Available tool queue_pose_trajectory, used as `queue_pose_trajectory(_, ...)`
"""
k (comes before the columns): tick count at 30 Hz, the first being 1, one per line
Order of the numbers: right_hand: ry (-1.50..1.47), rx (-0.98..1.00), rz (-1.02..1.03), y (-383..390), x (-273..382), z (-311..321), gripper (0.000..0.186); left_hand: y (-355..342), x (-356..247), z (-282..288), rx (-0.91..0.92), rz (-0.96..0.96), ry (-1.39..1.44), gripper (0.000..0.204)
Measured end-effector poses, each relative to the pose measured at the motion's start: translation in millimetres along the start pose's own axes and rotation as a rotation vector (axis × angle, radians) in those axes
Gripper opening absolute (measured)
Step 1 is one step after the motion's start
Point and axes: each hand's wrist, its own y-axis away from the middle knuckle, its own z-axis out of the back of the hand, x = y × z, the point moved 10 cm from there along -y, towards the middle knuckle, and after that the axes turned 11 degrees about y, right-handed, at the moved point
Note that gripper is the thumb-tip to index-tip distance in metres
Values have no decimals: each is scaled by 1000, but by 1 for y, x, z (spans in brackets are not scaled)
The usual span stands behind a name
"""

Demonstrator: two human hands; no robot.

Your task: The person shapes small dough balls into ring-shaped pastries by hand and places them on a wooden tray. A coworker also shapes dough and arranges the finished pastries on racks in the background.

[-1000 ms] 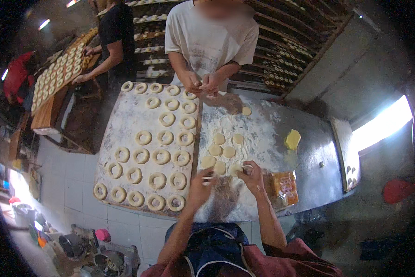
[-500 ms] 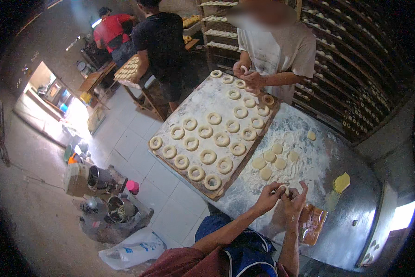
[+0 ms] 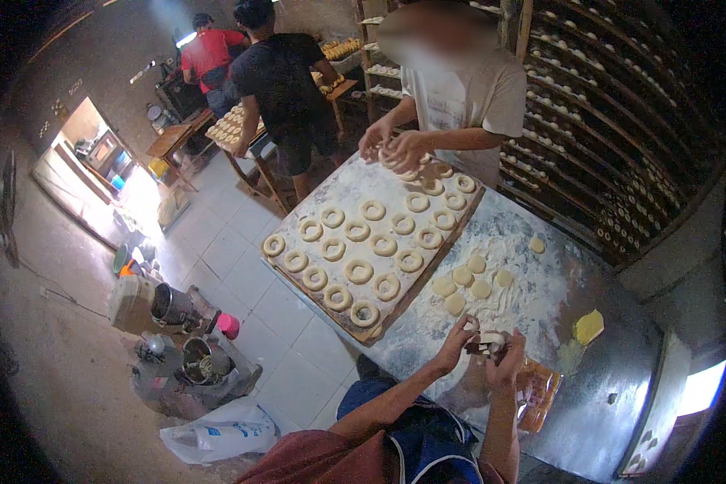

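Over the near edge of the floured metal table (image 3: pixel 532 284), my left hand (image 3: pixel 455 342) and my right hand (image 3: pixel 506 360) are a little apart. A small pale piece of dough (image 3: pixel 490 345) is between them, with the fingers of both hands closed on it. Its exact shape is blurred and partly covered by fingers. Just beyond my hands, several flat dough rounds (image 3: pixel 462 276) lie in loose flour. Below my right hand is a clear packet of orange-brown contents (image 3: pixel 538 395).
To the left, a floured board (image 3: pixel 330 189) carries rows of dough rings (image 3: pixel 358 270). A co-worker's hands (image 3: pixel 397 153) work over its far end. A yellow lump (image 3: pixel 589 327) sits at the right. Tall racks (image 3: pixel 573 97) stand behind; pots (image 3: pixel 205 359) and a plastic bag (image 3: pixel 221 431) are on the floor.
My hands have moved apart and slightly left, with the dough now showing between them. The co-worker's hands have come down to the far end of the board.
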Motion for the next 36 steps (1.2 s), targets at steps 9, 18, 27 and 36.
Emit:
queue_pose_trajectory(9, 605, -95, -11, -16, -10, -72, 65, -14, -41, 52, -325, -56, -2, 35)
queue_pose_trajectory(18, 820, 175, 313, -37, -41, -203, 64, 9, -173, 105, -380, -350, -454, 43)
queue_pose_trajectory(27, 1034, 775, 318, -67, -129, -421, 63, 41, -335, 223, -713, -681, -1234, 28)
queue_pose_trajectory(36, 1199, 740, 550, -115, -132, -597, 45, 14, -490, 392, -1048, -541, -1026, 31)
